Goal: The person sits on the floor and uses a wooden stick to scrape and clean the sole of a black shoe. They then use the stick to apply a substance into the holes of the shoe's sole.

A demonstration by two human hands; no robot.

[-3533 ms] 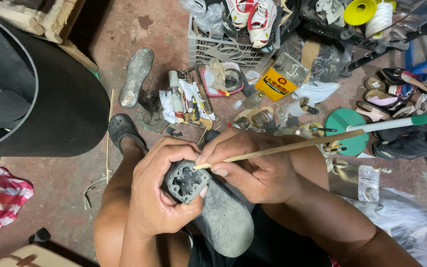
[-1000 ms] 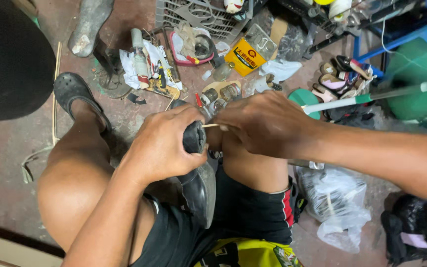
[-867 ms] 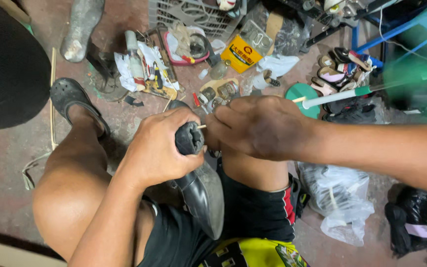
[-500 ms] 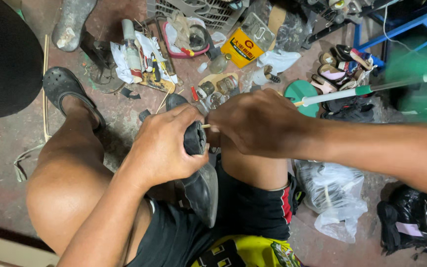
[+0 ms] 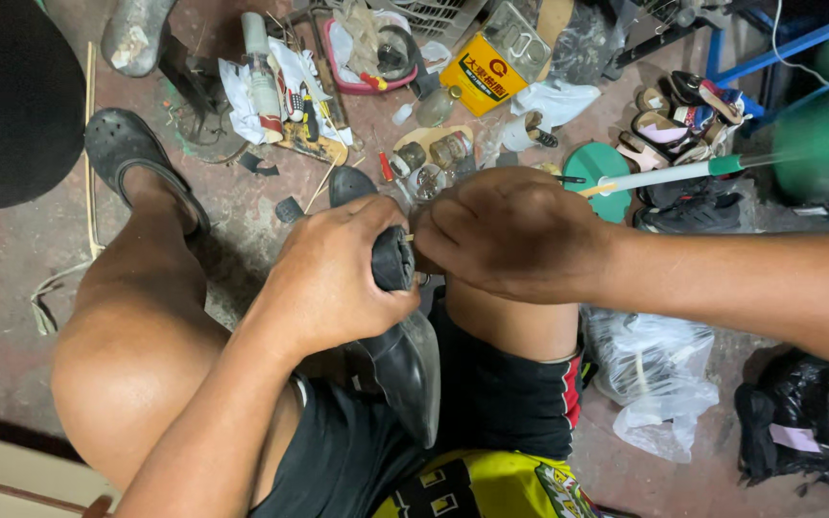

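Black leather, scuffed grey on the sole: the shoe (image 5: 405,355) stands heel-up between the person's knees. The left hand (image 5: 333,283) is clenched round its heel, and the right hand (image 5: 515,230) is closed against the same heel, pinching a thin pale stick (image 5: 409,237) whose tip just shows between the two hands. Compared with half a second ago, the grip and the shoe are unchanged; the view has shifted slightly, so the floor clutter sits a little differently in frame. Beyond the shoe, on the concrete floor (image 5: 11,288), lies a yellow square tin (image 5: 482,75), its lid closed so its contents cannot be told. Left of the tin a red-rimmed tray (image 5: 362,82) holds a round glass piece. Right of the shoe, a clear plastic bag (image 5: 659,379) lies crumpled, contents unclear.
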